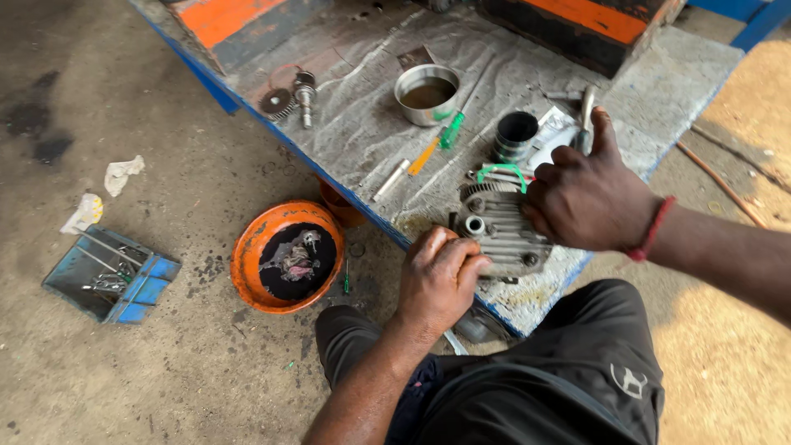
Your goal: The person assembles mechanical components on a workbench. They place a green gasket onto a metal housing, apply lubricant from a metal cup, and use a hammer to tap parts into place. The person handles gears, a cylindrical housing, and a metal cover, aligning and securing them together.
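A grey finned metal engine part (499, 228) lies at the near edge of a low cloth-covered bench (362, 124). My left hand (438, 278) is curled against its near left side, fingers closed on its edge. My right hand (587, 198) rests over its right end, thumb raised, with a red thread band at the wrist. What the right palm covers is hidden. A green gasket ring (503, 171) lies just behind the part, and a dark metal cylinder sleeve (516, 135) stands beyond that.
On the bench sit a steel bowl of brown liquid (427, 93), a green-handled screwdriver (451, 130), an orange-handled tool (423, 156), a white rod (390, 180) and a gear shaft (305, 94). On the floor are an orange basin (285, 256) and a blue tool tray (109, 274).
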